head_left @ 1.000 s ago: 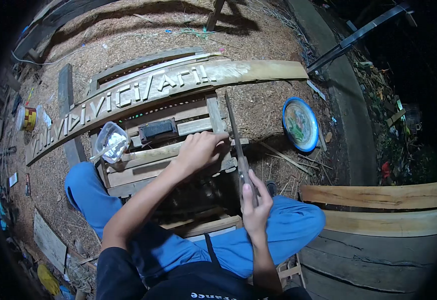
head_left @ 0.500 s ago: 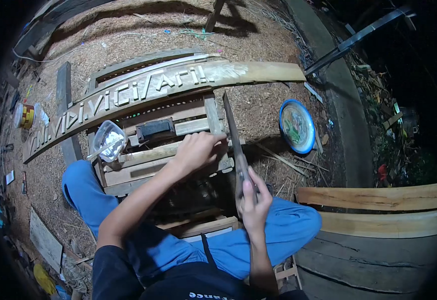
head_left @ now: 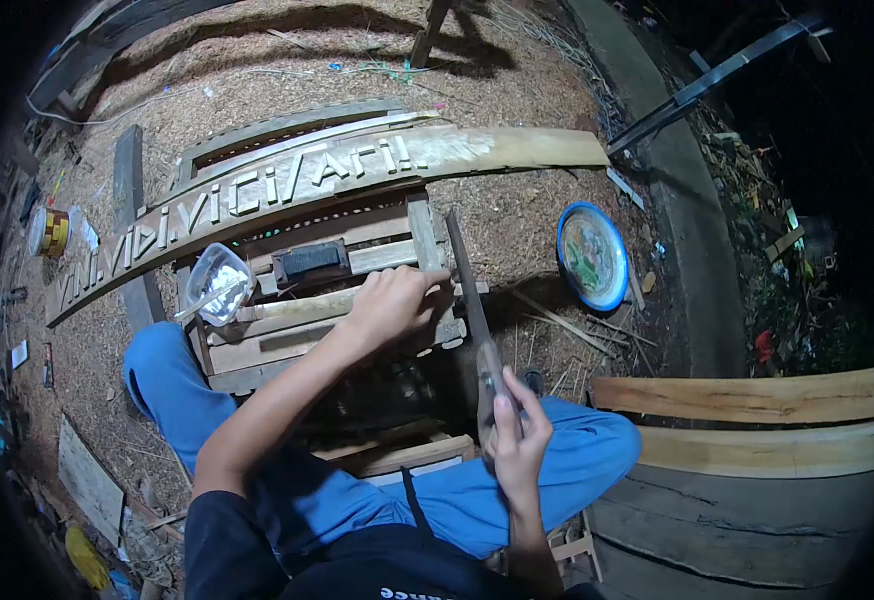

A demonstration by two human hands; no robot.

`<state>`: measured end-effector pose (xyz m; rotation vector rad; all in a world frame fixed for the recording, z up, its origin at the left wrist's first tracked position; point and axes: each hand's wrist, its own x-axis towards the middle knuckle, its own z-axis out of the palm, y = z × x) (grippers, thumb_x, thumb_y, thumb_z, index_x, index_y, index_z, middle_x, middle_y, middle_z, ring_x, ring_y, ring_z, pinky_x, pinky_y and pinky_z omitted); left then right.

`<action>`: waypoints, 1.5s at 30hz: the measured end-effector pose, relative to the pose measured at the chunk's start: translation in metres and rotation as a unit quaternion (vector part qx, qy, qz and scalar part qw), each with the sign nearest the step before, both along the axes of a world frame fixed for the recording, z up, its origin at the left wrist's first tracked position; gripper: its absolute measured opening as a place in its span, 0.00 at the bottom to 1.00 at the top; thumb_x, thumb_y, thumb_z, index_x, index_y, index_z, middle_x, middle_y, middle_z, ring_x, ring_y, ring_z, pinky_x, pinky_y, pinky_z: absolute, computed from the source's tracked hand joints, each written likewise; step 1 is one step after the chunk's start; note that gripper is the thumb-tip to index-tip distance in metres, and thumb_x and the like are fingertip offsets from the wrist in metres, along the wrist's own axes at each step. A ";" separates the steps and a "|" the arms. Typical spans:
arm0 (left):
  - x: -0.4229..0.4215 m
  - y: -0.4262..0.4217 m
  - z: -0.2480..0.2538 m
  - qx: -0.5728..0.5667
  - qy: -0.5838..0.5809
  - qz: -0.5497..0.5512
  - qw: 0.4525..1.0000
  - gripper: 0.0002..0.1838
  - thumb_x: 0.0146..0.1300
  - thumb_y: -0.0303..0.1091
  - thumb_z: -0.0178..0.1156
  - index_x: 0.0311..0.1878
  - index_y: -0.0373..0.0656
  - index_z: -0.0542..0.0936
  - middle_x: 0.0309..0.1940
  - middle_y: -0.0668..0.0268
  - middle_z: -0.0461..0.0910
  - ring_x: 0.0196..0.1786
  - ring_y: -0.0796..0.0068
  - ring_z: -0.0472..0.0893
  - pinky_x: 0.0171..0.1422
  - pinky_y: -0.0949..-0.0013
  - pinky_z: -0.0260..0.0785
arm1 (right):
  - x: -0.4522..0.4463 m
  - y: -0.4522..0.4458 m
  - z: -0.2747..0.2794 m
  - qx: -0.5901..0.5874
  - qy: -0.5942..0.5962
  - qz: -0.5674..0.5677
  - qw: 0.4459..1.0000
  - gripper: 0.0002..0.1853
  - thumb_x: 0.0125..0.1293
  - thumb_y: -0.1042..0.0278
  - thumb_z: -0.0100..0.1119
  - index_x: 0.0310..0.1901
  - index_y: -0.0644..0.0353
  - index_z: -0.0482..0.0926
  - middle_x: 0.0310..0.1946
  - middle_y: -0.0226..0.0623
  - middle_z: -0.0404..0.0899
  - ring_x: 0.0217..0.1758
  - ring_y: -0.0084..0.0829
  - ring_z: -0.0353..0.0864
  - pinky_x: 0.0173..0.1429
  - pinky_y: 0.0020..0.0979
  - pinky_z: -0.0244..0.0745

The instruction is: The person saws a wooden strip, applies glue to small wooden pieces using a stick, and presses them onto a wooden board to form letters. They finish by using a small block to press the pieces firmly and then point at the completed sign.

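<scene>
My right hand (head_left: 519,440) is closed around the handle of a hand saw (head_left: 467,280), whose narrow blade points away from me. The blade crosses a pale wooden strip (head_left: 307,304) near its right end; blade and strip appear to touch. My left hand (head_left: 397,305) is closed over that strip, just left of the blade, pressing it on a slatted wooden pallet (head_left: 282,345). Part of the strip is hidden under the fingers. Beyond lies a long board with raised wooden letters (head_left: 287,185), some reading "ViCi/Ari!!".
On the pallet are a clear plastic tub with white paste (head_left: 222,282) and a dark block (head_left: 313,260). A blue-rimmed round tray (head_left: 593,256) lies on the sawdust-covered ground to the right. Two planks (head_left: 757,398) are stacked at lower right. A yellow-patterned container (head_left: 50,232) stands at left.
My right hand and the saw have slid back toward my body, slightly to the right. My left hand stays in nearly the same place on the strip.
</scene>
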<state>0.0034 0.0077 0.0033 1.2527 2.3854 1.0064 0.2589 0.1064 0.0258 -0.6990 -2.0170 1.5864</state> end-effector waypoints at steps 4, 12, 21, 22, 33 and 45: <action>0.002 0.002 0.003 -0.020 0.007 -0.014 1.000 0.17 0.62 0.32 0.67 0.56 0.50 0.85 0.41 0.51 0.89 0.47 0.42 0.86 0.50 0.44 0.78 | -0.026 -0.002 -0.001 -0.006 -0.016 -0.014 1.000 0.22 0.81 0.66 0.59 0.71 0.67 0.77 0.36 0.27 0.83 0.22 0.09 0.65 0.24 0.21 0.56; -0.002 -0.001 0.000 -0.029 0.000 -0.013 0.999 0.21 0.63 0.33 0.66 0.60 0.53 0.84 0.44 0.51 0.89 0.49 0.42 0.86 0.51 0.45 0.78 | -0.008 -0.013 0.013 -0.048 -0.015 -0.011 0.999 0.22 0.81 0.69 0.59 0.70 0.71 0.77 0.58 0.44 0.84 0.49 0.23 0.76 0.52 0.26 0.66; 0.001 -0.001 -0.010 0.031 -0.009 -0.009 0.999 0.14 0.69 0.39 0.65 0.55 0.48 0.85 0.40 0.49 0.88 0.47 0.40 0.86 0.50 0.45 0.77 | -0.006 -0.001 0.025 -0.090 -0.014 -0.042 0.995 0.20 0.84 0.67 0.55 0.72 0.63 0.76 0.19 0.19 0.67 0.14 0.09 0.56 0.17 0.22 0.50; -0.004 0.002 -0.017 0.046 -0.012 -0.015 0.999 0.14 0.71 0.42 0.65 0.54 0.48 0.85 0.40 0.48 0.88 0.47 0.39 0.86 0.50 0.45 0.77 | 0.000 -0.003 0.031 -0.108 0.003 -0.065 0.992 0.20 0.83 0.68 0.55 0.72 0.63 0.76 0.19 0.18 0.67 0.15 0.09 0.56 0.17 0.22 0.49; -0.020 0.001 -0.026 0.086 -0.069 -0.062 0.992 0.17 0.75 0.48 0.64 0.55 0.45 0.84 0.36 0.47 0.87 0.43 0.42 0.87 0.49 0.48 0.77 | -0.004 -0.011 0.044 -0.125 0.008 -0.060 0.990 0.20 0.83 0.69 0.54 0.71 0.63 0.76 0.17 0.18 0.64 0.13 0.10 0.54 0.15 0.23 0.51; -0.025 0.002 -0.019 0.035 -0.067 -0.044 0.996 0.17 0.76 0.47 0.63 0.56 0.45 0.85 0.44 0.49 0.89 0.50 0.44 0.87 0.55 0.49 0.77 | -0.016 -0.011 0.048 -0.145 0.010 -0.053 0.988 0.20 0.82 0.69 0.58 0.71 0.65 0.76 0.18 0.17 0.68 0.15 0.08 0.58 0.18 0.22 0.51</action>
